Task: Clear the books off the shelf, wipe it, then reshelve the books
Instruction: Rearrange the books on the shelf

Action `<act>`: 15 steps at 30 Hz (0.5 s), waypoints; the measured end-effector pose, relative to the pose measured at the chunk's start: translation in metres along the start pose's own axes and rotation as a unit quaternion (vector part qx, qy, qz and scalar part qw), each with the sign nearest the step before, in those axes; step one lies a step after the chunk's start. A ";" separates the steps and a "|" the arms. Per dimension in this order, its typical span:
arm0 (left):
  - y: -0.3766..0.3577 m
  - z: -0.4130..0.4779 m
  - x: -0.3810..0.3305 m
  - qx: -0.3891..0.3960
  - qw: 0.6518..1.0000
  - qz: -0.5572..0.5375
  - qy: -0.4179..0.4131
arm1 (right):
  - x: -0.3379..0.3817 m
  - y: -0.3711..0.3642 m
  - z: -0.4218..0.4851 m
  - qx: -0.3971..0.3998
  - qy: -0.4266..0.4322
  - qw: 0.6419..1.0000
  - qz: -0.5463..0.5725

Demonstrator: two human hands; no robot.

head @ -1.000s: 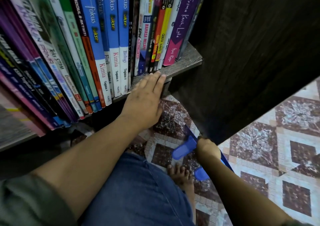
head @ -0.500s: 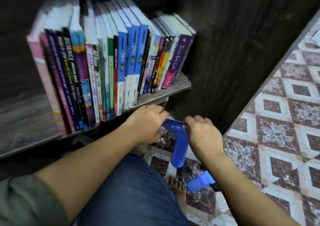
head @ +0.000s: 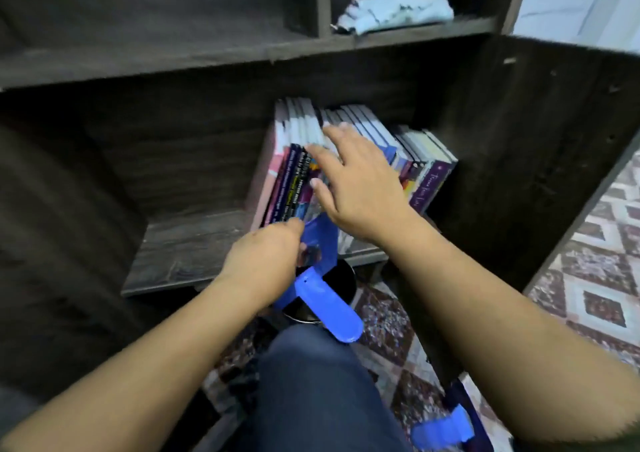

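A row of upright books [head: 429, 178] fills the right half of the lower shelf [head: 187, 251], leaning slightly left. My right hand [head: 356, 188] lies on the spines and top edges near the row's left end, fingers spread and straight. Just in front of the shelf edge, my left hand [head: 263, 257] grips the upright part of a blue L-shaped bookend [head: 325, 296]. The bookend's flat tongue points down toward my knee. A pale blue cloth [head: 394, 12] lies crumpled in an upper compartment.
A second blue bookend [head: 443, 431] lies on the patterned floor tiles [head: 595, 278] by my right forearm. A black round object [head: 341, 278] sits under the shelf edge. The dark side panel [head: 519, 161] of the bookcase closes off the right.
The blue bookend has passed from my right hand to my left. My right hand has risen onto the books. The view has pulled back and tilted up, showing the upper shelf and cloth.
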State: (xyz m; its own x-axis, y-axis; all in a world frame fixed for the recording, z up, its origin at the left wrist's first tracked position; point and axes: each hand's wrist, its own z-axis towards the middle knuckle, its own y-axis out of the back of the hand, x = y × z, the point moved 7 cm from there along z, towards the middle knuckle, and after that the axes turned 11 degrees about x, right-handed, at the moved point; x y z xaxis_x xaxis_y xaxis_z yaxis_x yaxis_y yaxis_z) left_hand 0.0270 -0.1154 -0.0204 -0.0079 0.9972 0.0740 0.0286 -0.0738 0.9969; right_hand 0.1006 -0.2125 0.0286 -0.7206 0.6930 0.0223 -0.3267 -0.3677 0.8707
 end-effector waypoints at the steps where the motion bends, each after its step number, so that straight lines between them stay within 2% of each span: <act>1: 0.003 -0.007 0.015 0.001 1.000 -0.002 0.024 | 0.010 -0.003 0.014 -0.008 0.004 1.000 -0.017; 3: 0.007 -0.018 0.042 0.008 0.998 0.004 0.063 | 0.027 -0.014 0.039 -0.013 -0.009 0.999 -0.039; 8: 0.003 -0.037 0.098 0.043 0.990 0.027 0.129 | 0.040 -0.044 0.067 0.004 -0.102 0.994 -0.035; 15: 0.000 -0.036 0.147 0.046 0.977 0.085 0.191 | 0.047 -0.050 0.074 -0.067 -0.182 0.978 -0.074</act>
State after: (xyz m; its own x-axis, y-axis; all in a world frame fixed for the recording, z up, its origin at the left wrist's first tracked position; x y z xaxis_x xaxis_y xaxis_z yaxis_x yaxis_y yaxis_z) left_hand -0.0101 0.0306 -0.0090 -0.3663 0.8932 0.2608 0.1518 -0.2192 0.9638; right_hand 0.1289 -0.1156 0.0221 -0.4012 0.9109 0.0964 -0.5051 -0.3078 0.8063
